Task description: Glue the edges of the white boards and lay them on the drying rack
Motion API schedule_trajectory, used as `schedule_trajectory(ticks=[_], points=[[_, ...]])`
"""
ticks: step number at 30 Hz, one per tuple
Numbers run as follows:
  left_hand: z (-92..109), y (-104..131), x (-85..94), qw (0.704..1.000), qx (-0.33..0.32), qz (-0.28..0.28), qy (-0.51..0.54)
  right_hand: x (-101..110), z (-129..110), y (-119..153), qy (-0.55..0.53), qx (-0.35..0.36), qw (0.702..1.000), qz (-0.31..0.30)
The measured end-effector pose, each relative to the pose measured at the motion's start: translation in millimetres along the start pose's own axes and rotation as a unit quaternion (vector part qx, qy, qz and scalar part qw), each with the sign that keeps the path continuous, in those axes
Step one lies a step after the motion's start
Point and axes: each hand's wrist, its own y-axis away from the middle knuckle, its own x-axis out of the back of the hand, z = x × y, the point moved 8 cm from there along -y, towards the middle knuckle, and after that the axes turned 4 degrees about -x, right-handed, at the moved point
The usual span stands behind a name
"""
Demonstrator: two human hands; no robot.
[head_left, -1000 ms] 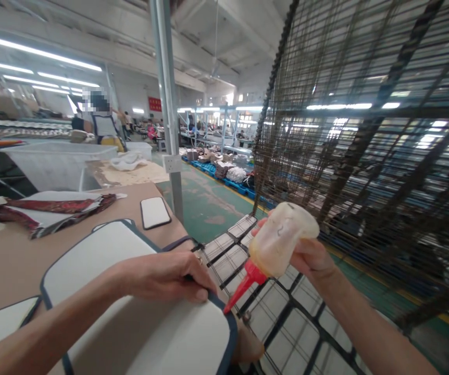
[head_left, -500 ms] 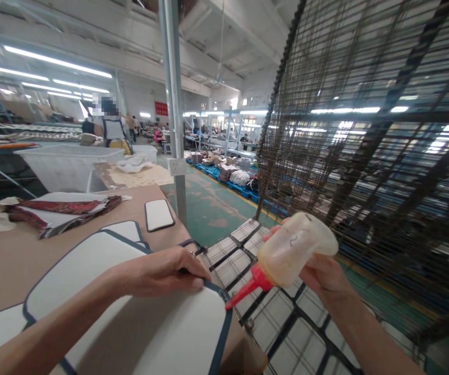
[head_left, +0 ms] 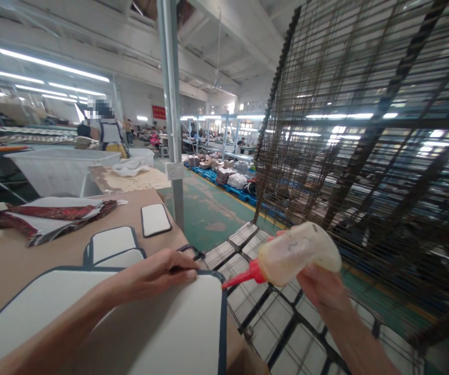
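My right hand [head_left: 322, 289] grips a translucent squeeze bottle [head_left: 295, 254] with a red nozzle. The nozzle tip points left at the top right corner of a large white panel with dark blue edging [head_left: 170, 323]. My left hand [head_left: 158, 273] lies palm down on that panel's top edge, fingers pinching the edging near the corner. The panel rests on a brown table [head_left: 9, 260].
Smaller white edged panels [head_left: 109, 245] [head_left: 154, 219] and a pile of red patterned fabric [head_left: 48, 213] lie farther back on the table. A wire-grid rack [head_left: 365, 130] stands at right, with grid trays [head_left: 263, 312] below. A steel post [head_left: 172, 104], a clear bin [head_left: 56, 166] and a person [head_left: 107, 130] are behind.
The large panel has turned and slid so its corner sits squarer under my left hand. The bottle has tipped flatter, its nozzle now pointing nearly sideways at the corner.
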Motion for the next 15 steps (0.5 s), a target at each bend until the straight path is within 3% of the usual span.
schedule_trajectory(ticks=[7, 15], points=[[-23.1, -0.3, -2.1, 0.999, 0.047, 0.003, -0.005, 4.6, 11.0, 3.5, -0.014, -0.015, 1.000, 0.001], [-26.7, -1.8, -3.3, 0.996, 0.085, -0.017, 0.009, -0.7, 14.6, 6.2, -0.041, -0.030, 0.998, -0.027]])
